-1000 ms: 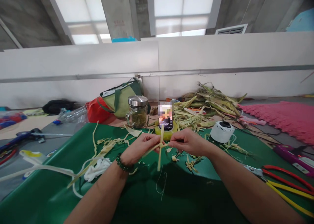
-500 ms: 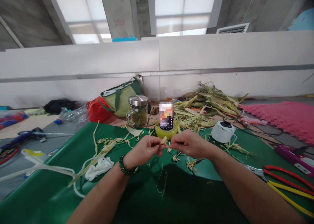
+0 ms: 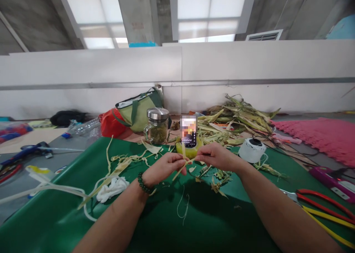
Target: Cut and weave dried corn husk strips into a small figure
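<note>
Both of my hands meet above a green mat (image 3: 194, 223) and pinch thin pale husk strips (image 3: 183, 165) between them. My left hand (image 3: 163, 167), with a dark bead bracelet (image 3: 143, 183) on its wrist, has its fingers closed on the strips' left part. My right hand (image 3: 217, 157) is closed on their right end. One strip slants down to the left from the hands, another stands up between them. A loose thread (image 3: 184, 205) lies on the mat just below.
Husk scraps (image 3: 122, 166) and a white cloth (image 3: 112, 188) lie left of my hands. Behind stand a lidded glass jar (image 3: 157, 126), a phone (image 3: 188, 133) on a yellow tape roll, a white spool (image 3: 252, 149) and a husk pile (image 3: 235, 118). Red-and-yellow-handled scissors (image 3: 318, 205) lie at right.
The long strip that hung straight down a second ago is now drawn up and slants left. Both hands have shifted slightly up and to the right.
</note>
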Available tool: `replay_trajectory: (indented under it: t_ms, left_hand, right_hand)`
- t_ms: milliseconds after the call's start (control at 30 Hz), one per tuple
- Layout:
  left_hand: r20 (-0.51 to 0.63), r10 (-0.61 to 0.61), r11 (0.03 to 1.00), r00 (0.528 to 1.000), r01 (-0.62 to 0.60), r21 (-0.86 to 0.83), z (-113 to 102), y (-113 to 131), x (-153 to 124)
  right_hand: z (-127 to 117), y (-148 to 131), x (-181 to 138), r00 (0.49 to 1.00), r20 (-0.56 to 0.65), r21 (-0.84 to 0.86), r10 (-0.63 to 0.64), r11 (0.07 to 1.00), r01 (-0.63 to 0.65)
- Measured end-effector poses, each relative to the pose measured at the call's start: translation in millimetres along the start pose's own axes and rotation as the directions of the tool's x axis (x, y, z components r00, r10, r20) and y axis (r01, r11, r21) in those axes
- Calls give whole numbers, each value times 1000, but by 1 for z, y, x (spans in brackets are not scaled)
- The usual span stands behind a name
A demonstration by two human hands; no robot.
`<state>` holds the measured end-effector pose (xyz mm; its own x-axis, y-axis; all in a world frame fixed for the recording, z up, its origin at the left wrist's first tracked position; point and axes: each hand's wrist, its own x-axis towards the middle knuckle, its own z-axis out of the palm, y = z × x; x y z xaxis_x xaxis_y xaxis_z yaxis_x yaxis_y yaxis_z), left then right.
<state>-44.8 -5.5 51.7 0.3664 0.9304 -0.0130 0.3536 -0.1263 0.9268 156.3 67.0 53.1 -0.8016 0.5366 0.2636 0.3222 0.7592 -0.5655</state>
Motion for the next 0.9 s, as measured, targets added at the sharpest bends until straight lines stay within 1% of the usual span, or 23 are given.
replay_trajectory:
  t_ms: [67, 133, 233, 300, 367, 467, 500, 567, 633, 733, 800, 867, 900]
  left_hand:
    - [15, -28, 985, 1000, 30, -169, 0, -2, 1]
    - [5, -64, 963, 998, 63, -264, 2, -4, 2]
    - [-32, -71, 971, 997, 62, -232, 4, -4, 3]
    - [-58, -66, 976, 996, 52, -212, 3, -4, 4]
    - [-84, -78, 972, 993, 57, -226, 1, -4, 4]
    - [-78, -124, 960, 989, 100, -262, -2, -4, 4]
    - [-68, -132, 958, 989, 110, -265, -2, -3, 4]
    - [-69, -109, 971, 992, 91, -221, 0, -3, 3]
    - [-85, -44, 991, 995, 32, -133, 4, -2, 3]
    - [-76, 42, 998, 996, -45, -36, 7, -1, 3]
    - [-35, 54, 998, 998, -55, -30, 7, -2, 2]
    - [16, 33, 998, 999, -32, -58, 5, -4, 2]
    - [40, 15, 996, 999, -12, -86, 4, -5, 2]
  right_hand:
    - [1, 3, 1, 999, -34, -2, 21, 1000, -21]
    - [4, 2, 1, 998, -64, -18, -4, 1000, 3]
    - [6, 1, 0, 997, -74, -13, -25, 1000, 24]
    - [4, 2, 0, 996, -92, 26, 2, 1000, 0]
    - [-1, 5, 0, 989, -140, 73, 54, 996, -44]
    - [-8, 5, 0, 964, -241, 80, 110, 992, -93]
    - [-9, 4, 0, 959, -264, 70, 102, 994, -87]
    - [-7, -3, -1, 960, -278, 23, 37, 999, -32]
    - [-1, -11, -2, 973, -228, -59, -42, 998, 30]
    - [9, -18, -3, 993, -85, -167, -86, 983, 71]
    - [12, -16, -4, 993, -16, -154, -115, 982, 111]
    - [12, -11, -3, 988, 21, -88, -153, 984, 154]
    - [11, -8, -3, 987, 32, -42, -155, 987, 156]
